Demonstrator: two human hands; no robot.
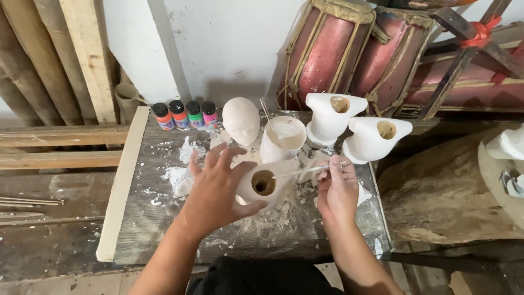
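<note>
My left hand (pixel 215 188) cups a white plaster bust piece (pixel 265 186) lying on its side, its round hollow base opening facing me. My right hand (pixel 337 188) grips a thin white stick tool (pixel 300 171) whose tip reaches toward the rim of that opening. Both hands hover over a small grey work board (pixel 164 229) dusted with white plaster crumbs. Behind them stand a white plaster head (pixel 241 120), a white cup (pixel 282 137) with a thin stick in it, and two more upturned white busts (pixel 333 114) (pixel 376 136).
Several small paint bottles (pixel 185 114) with black caps line the board's back left. Two red drums (pixel 349 49) lean against the white wall. Bamboo poles and wooden planks (pixel 60 60) stand at left. A large rough log (pixel 453 191) lies at right.
</note>
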